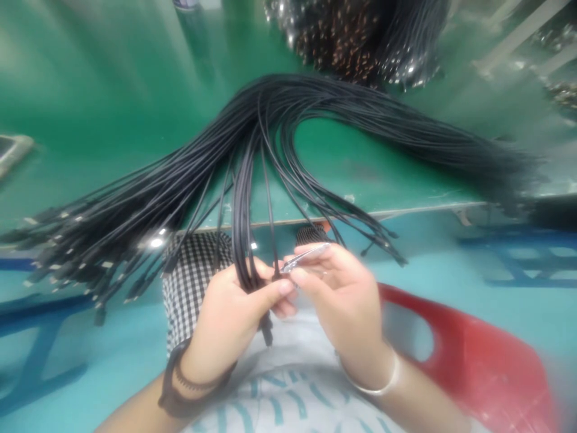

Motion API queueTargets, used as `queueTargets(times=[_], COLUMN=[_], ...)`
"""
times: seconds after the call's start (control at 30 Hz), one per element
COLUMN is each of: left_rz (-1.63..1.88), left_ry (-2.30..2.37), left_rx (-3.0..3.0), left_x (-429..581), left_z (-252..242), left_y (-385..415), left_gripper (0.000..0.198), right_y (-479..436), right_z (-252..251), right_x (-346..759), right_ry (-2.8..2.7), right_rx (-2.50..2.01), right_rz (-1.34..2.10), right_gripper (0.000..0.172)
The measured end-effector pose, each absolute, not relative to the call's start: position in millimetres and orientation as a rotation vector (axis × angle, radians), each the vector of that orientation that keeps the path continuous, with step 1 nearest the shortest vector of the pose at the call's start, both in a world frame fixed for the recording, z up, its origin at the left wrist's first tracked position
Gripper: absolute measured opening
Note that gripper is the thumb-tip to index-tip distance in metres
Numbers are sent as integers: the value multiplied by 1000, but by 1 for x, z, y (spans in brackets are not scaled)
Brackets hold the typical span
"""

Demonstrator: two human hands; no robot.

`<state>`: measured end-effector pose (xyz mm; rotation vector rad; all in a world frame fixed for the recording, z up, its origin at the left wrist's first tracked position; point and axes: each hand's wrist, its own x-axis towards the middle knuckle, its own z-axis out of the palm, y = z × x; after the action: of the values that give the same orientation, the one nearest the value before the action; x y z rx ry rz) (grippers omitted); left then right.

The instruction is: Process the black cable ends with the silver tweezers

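Note:
My left hand is closed round a few black cables, which hang down over the table edge into it. One cable end is pinched between its thumb and fingers. A silver nail clipper is gripped in my right hand. Its jaws meet the cable end at my left fingertips; whether they touch it is too blurred to tell. From the same big bundle of black cables, plug ends fan out over the table's front edge at left. A smaller loose group hangs over the edge at right.
The green table spans the view. More cables with shiny ends lie at the back. A light-framed object sits at the far left. Below are a red stool, blue metal frames and a checked cloth on my leg.

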<state>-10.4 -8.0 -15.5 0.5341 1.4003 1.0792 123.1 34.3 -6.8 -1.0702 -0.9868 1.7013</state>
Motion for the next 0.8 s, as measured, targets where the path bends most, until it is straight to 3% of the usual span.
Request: queueTargets(times=[0.33, 0.57, 0.67, 0.8], left_rz=[1019, 875, 867, 967], left_ry=[1442, 1364, 1252, 1205], left_rx=[552, 703, 605, 405], left_x=[-8, -15, -18, -19], left_z=[-15, -19, -20, -25], left_y=[-6, -6, -11, -21], left_gripper=[14, 22, 18, 27], right_y=[38, 42, 52, 77], right_z=[-10, -9, 0, 4], right_x=[120, 124, 140, 175], right_ry=[-986, -1043, -1467, -1843], right_rx=[-1211, -945, -1202, -1591], right_rz=[1628, 2021, 1636, 542], right_gripper=[13, 14, 8, 7])
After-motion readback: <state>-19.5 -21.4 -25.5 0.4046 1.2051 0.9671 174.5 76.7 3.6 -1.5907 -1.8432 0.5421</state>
